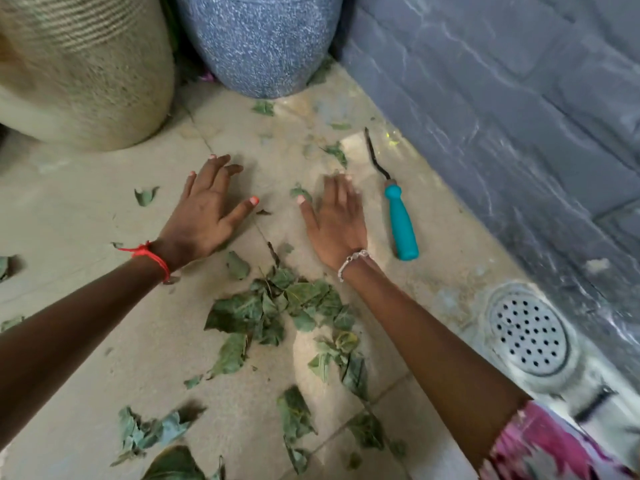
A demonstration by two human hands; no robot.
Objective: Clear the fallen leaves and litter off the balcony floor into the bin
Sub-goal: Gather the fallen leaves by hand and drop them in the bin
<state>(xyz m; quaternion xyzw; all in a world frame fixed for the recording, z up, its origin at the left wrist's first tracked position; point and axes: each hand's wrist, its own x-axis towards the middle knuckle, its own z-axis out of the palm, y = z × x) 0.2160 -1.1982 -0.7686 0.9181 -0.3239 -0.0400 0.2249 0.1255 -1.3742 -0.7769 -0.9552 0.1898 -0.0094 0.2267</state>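
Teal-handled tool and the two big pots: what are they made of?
Tool: smooth teal handle, likely plastic; thin dark bent shaft, probably metal. Beige pot: rough ribbed surface, maybe cement or terracotta. Blue pot: white-speckled finish, possibly glazed ceramic.

You are working in soft, even daylight. Pale sun patches are falling on the floor [353, 147]. Your left hand [204, 209] is casting only a faint shadow. Motion is smearing your right hand [341, 220] at the fingertips, your sleeve [554, 445] and the leaves [149, 431] at the lower left. The wide lens is bending the wall [519, 116] lines.
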